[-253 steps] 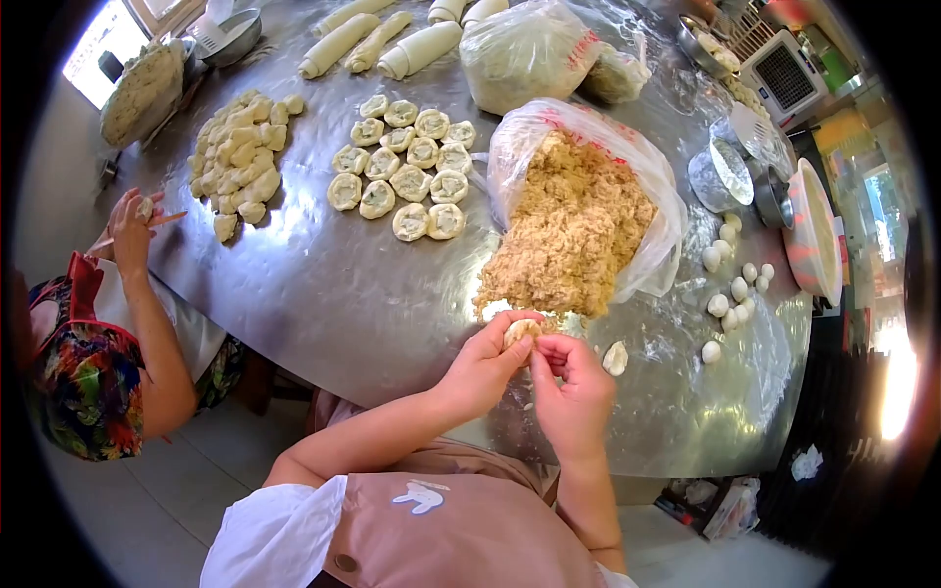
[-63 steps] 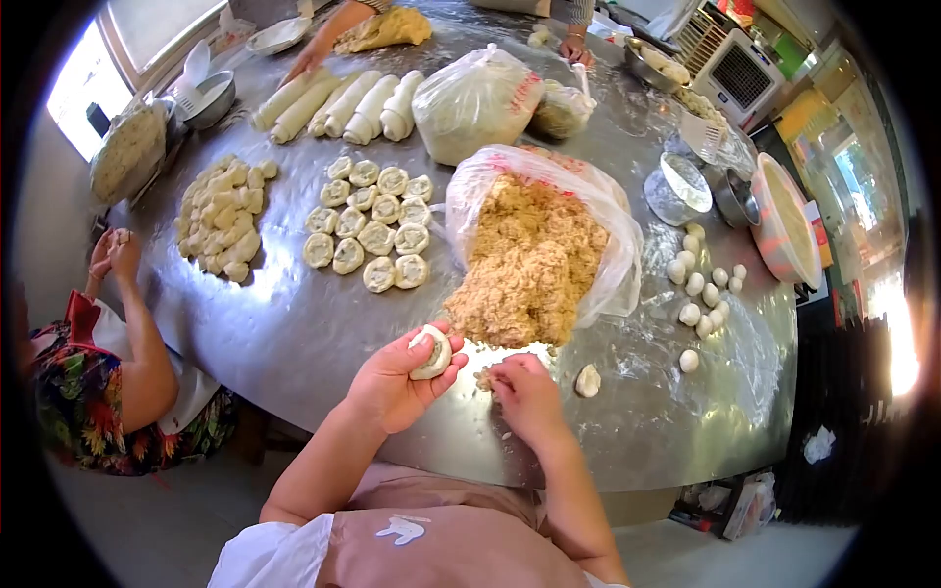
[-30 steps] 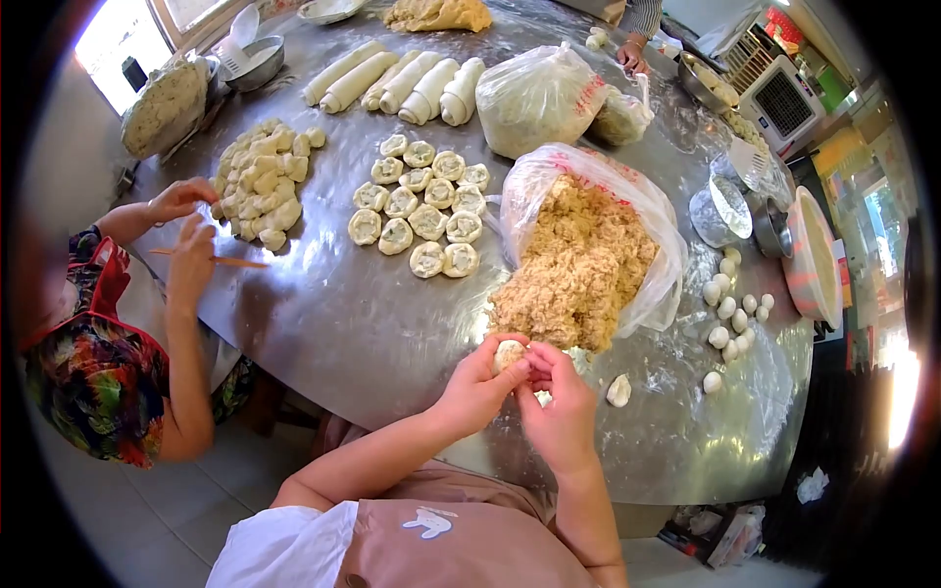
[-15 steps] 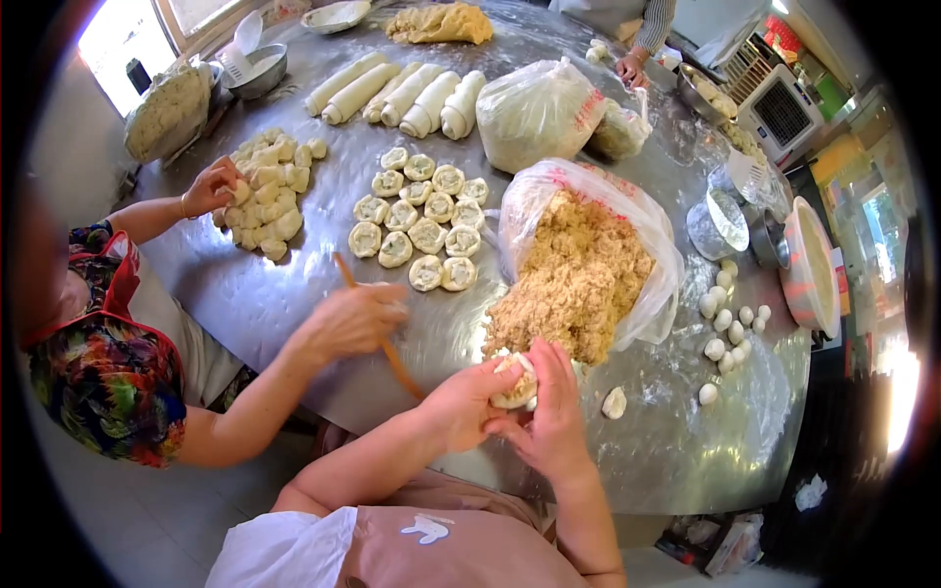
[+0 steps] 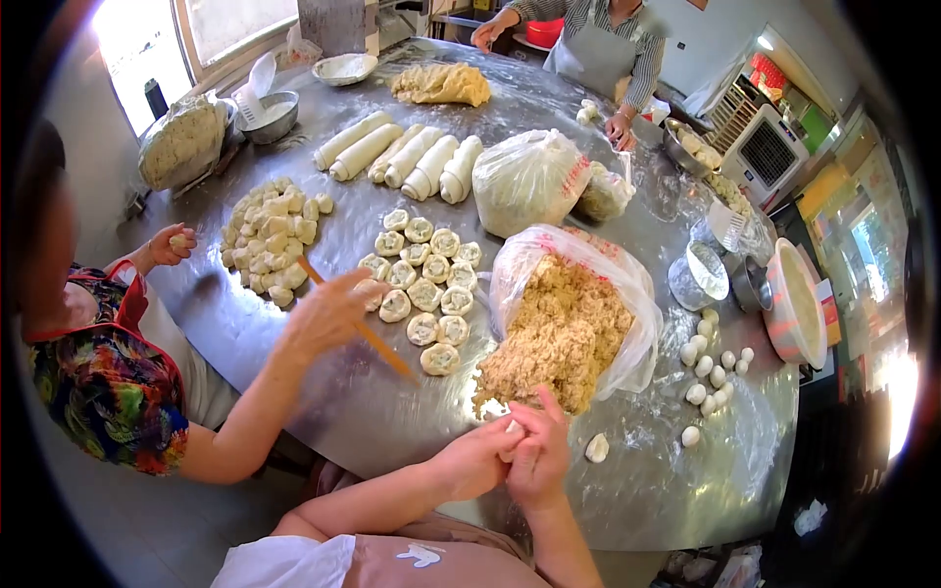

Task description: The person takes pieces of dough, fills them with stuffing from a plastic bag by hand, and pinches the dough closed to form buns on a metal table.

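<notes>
My left hand point(image 5: 472, 463) and my right hand point(image 5: 537, 453) meet in front of the filling, fingers closed around a small piece of dough point(image 5: 514, 428). Only a pale bit of it shows between the fingers; the rest is hidden. Just beyond lies a mound of crumbly brown filling point(image 5: 564, 328), spilling from an open plastic bag point(image 5: 642, 318). One flattened dough piece point(image 5: 597, 449) rests on the metal table to the right of my hands. Ahead to the left sit several filled buns point(image 5: 424, 294) in close rows.
At left, a co-worker's blurred hand point(image 5: 328, 312) is by a wooden rolling pin point(image 5: 387, 353), near cut dough pieces point(image 5: 274, 235). Dough rolls point(image 5: 412, 157) and a tied bag point(image 5: 529, 181) lie farther back. Dough balls point(image 5: 704, 370) and a tub point(image 5: 796, 304) stand right. Another person point(image 5: 598, 54) works opposite.
The view has tilted up. The filled piece seen in my hands has given way to a small pale bit of dough. Another bun now lies at the near end of the rows.
</notes>
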`<state>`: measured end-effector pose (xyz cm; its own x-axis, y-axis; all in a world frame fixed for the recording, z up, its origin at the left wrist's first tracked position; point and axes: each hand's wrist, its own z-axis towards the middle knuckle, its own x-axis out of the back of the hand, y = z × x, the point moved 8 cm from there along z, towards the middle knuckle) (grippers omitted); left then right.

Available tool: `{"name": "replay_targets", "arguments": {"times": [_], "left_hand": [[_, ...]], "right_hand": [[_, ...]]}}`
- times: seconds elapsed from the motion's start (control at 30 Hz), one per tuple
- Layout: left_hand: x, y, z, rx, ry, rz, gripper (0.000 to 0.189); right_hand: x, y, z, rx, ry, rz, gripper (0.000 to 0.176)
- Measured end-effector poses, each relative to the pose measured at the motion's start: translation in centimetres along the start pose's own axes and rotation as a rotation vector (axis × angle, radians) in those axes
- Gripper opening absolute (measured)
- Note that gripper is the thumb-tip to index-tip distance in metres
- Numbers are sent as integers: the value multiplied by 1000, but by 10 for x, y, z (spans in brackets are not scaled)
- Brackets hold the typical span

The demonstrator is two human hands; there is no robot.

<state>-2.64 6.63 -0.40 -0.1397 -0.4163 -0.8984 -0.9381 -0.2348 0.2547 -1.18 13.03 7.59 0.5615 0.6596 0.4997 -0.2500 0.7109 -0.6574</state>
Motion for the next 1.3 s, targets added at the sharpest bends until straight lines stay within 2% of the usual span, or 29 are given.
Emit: {"name": "replay_targets", "arguments": {"times": [0.03,0.07,0.1,0.2,0.3,0.4,0.47,0.5,0.6,0.63,0.73,0.77,0.87,0.9,1.0,1.03,1.13,1.17,1.27,1.3], "left_hand": [[-5,-3,5,35,-47,-138,31],[-8,0,5,15,-32,-115,31],[-13,1,2,-2,-15,-92,31],[-4,-1,4,-49,14,70,29],[12,-2,11,-61,84,187,28],[7,3,10,-143,131,300,28],[1,4,8,-192,126,337,33],[-13,8,-2,-156,245,285,43],[-45,31,-5,-523,-17,816,51],[-38,27,-8,-471,48,961,44],[-44,38,-14,-831,-22,1075,34],[-43,43,-21,-912,44,1120,27],[-46,47,-28,-1016,90,1302,28],[-41,44,-24,-970,70,1335,34],[-48,49,-32,-1134,91,1426,53],[-44,44,-26,-949,-6,1431,75],[-36,40,-30,-965,49,1338,84],[-43,39,-34,-938,-44,1072,90],[-36,41,-30,-834,-71,1269,94],[-28,40,-25,-750,-1,1316,101]], "right_hand": [[3,5,-2,-47,52,70,42],[6,10,-4,-96,103,140,43],[7,8,-5,-73,124,141,33],[6,-8,-2,-7,71,-77,27],[2,-26,2,60,117,-261,21],[1,-18,-1,34,135,-226,22],[7,7,-6,-239,214,75,26],[5,20,-10,-374,247,233,29],[2,57,-18,-731,399,818,42],[1,53,-16,-740,354,793,53],[-8,32,-8,-665,329,939,64],[-20,29,-14,-688,271,1220,77],[-28,18,-19,-629,119,1097,81],[-30,18,-22,-686,175,1111,78],[-43,27,-29,-670,2,1039,70],[-38,27,-33,-781,126,947,52],[-22,42,-40,-775,44,485,42],[-13,32,-31,-744,13,424,38],[-2,25,-21,-582,38,234,36],[-2,23,-22,-641,-25,197,37]]}}
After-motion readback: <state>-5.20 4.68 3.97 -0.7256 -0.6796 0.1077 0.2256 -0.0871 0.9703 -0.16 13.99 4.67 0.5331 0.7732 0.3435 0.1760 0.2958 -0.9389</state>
